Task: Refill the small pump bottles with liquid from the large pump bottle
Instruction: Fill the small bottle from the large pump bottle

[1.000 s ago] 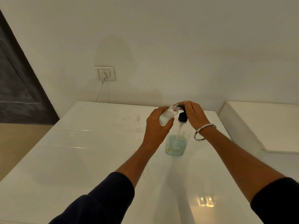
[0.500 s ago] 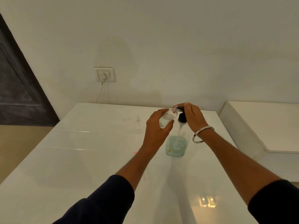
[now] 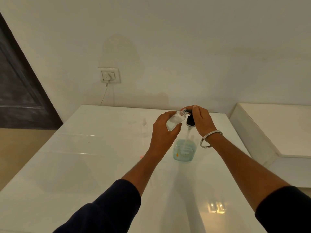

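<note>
The large clear pump bottle with pale blue-green liquid at its bottom stands on the white table. My right hand lies over its black pump head, fingers curled round the nozzle. My left hand grips a small clear bottle, tilted with its open neck up against the nozzle. White liquid shows inside the small bottle. Another small clear bottle stands to the left, faint against the table.
A wall socket with a plug and white cable sits on the wall behind the table. A lower white surface adjoins on the right. A dark door stands at left. A tiny orange speck lies near my left wrist.
Both hands and the small bottle stay at the pump head with only slight shifts. The view has barely moved.
</note>
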